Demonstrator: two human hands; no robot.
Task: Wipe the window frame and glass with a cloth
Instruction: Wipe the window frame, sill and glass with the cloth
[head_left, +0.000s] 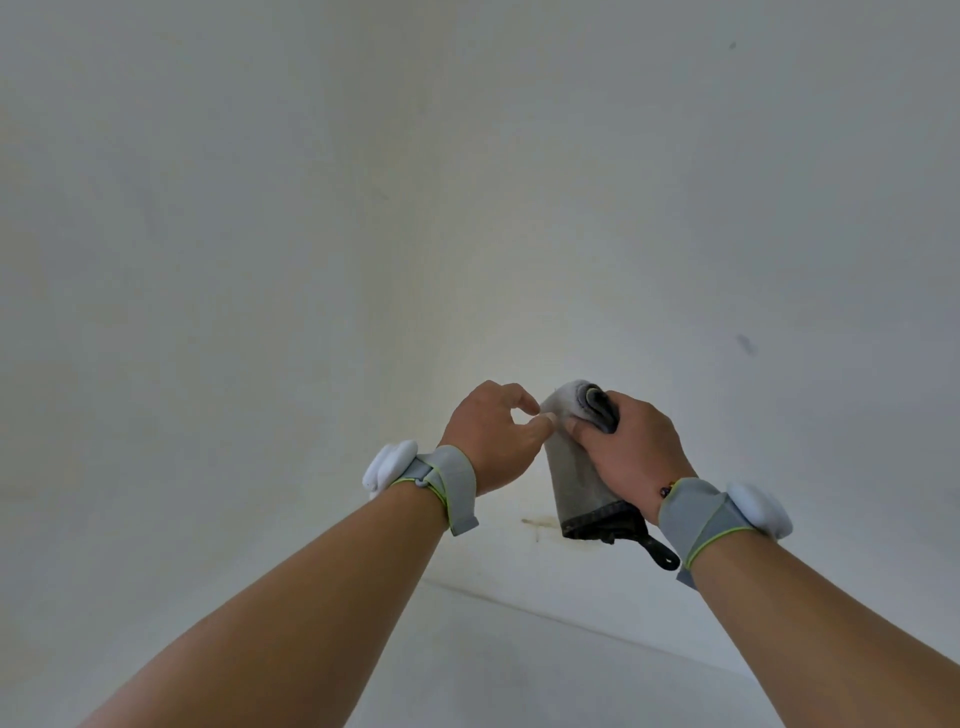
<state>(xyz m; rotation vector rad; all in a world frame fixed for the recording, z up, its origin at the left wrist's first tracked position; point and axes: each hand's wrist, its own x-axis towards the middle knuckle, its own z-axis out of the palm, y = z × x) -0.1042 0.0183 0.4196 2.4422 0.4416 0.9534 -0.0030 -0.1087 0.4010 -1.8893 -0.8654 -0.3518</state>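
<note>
We faced a pale white surface (260, 260) that filled nearly the whole view. Low down, a thin dark seam (571, 620) ran slantwise from near the middle down to the right, splitting it into an upper plane and a lower plane (519, 686). We could not tell whether the lower plane was a floor, a sill or a ledge. Just above the seam sat a small brownish stain (535, 522). On the upper plane, to the right, we saw a dark smudge (745, 344), and a smaller dark speck (732, 45) near the top. The white looked faintly yellow around the middle and greyer toward the edges.
</note>
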